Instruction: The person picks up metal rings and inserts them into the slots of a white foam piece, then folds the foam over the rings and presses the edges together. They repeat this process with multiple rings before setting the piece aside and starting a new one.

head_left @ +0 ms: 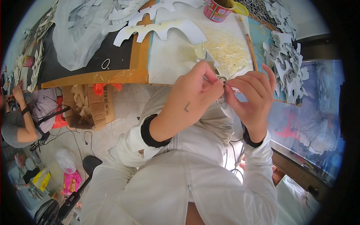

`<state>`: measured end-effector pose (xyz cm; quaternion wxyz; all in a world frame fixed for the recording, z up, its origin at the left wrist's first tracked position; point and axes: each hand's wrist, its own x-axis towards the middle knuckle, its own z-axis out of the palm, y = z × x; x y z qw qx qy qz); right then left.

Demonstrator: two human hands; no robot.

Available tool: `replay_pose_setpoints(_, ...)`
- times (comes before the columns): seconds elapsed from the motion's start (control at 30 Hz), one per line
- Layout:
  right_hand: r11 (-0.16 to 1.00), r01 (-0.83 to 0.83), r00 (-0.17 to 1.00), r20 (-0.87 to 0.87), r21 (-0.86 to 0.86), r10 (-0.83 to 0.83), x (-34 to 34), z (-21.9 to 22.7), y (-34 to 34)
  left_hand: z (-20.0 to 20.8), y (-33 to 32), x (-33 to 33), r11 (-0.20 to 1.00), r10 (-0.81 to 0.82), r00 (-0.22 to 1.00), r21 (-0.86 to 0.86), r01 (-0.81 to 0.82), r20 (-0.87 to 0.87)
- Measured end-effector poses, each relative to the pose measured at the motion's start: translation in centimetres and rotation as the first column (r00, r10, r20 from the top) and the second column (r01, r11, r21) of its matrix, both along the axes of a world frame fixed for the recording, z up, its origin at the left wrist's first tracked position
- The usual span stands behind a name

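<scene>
The white zip-front jacket [161, 183] has black cuffs [147, 133]; the left hand [192, 95] bears a dark angular mark [186, 109].

The white board [165, 70] allows passage near-left; a brown stick [251, 48] bars its right side.

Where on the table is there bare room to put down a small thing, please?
The white board looks bare at front left, between the curved white cutout, the brown strip and the left hand. A smaller patch of dark mat lies between the plastic bag, white loop and brown strip. Grey cutouts crowd the right.
</scene>
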<state>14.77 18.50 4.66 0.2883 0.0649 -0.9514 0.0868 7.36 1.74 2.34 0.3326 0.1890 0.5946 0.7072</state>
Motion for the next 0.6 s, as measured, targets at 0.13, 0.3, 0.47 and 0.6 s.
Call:
replay_pose_setpoints(0.13,0.998,0.019,0.997,-0.072,-0.061,-0.023,-0.5,-0.9,-0.3,-0.4,0.4,-0.2,0.999,0.040,0.998,-0.003,-0.040,-0.044)
replay_pose_setpoints(0.3,0.973,0.166,0.941,-0.322,0.161,-0.108,1.0,-1.6,-1.8,0.0,0.6,-0.2,0.997,0.072,0.997,0.041,-0.072,-0.013)
replay_pose_setpoints(0.47,0.979,0.081,0.952,-0.306,0.186,-0.021,1.4,-1.1,-0.8,-0.5,1.2,0.3,0.984,0.137,0.991,0.114,-0.137,0.009)
replay_pose_setpoints(0.6,0.970,0.032,0.961,-0.276,0.240,0.036,1.4,-0.8,-0.6,-1.0,1.3,0.3,0.979,0.134,0.990,0.151,-0.138,0.037)
